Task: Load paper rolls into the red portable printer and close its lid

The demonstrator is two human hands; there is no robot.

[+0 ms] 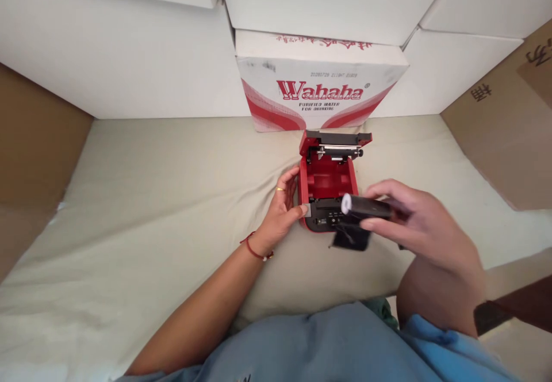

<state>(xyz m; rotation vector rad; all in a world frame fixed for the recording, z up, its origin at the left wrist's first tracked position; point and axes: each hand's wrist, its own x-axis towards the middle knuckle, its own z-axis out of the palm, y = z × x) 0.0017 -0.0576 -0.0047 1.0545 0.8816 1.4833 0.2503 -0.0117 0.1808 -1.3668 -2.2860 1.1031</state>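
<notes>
A small red and black label printer (330, 182) sits on the cloth with its lid (336, 138) raised, showing a bare red compartment and a dark roller under the lid. My left hand (282, 212) grips the printer's left side, thumb on the front corner and fingers along the wall. Above the printer's front right, my right hand (425, 221) holds a black roll (370, 206) with a white core between thumb and fingers. A loose black flap (351, 238) hangs from the roll over the front edge. The roll partly hides the control panel (328, 220).
A Wahaha water carton (323, 91) stands just behind the printer, against large white boxes (150, 54). Brown cardboard rises on the left (38, 152) and right (504, 111). The pale cloth (172, 186) has creases.
</notes>
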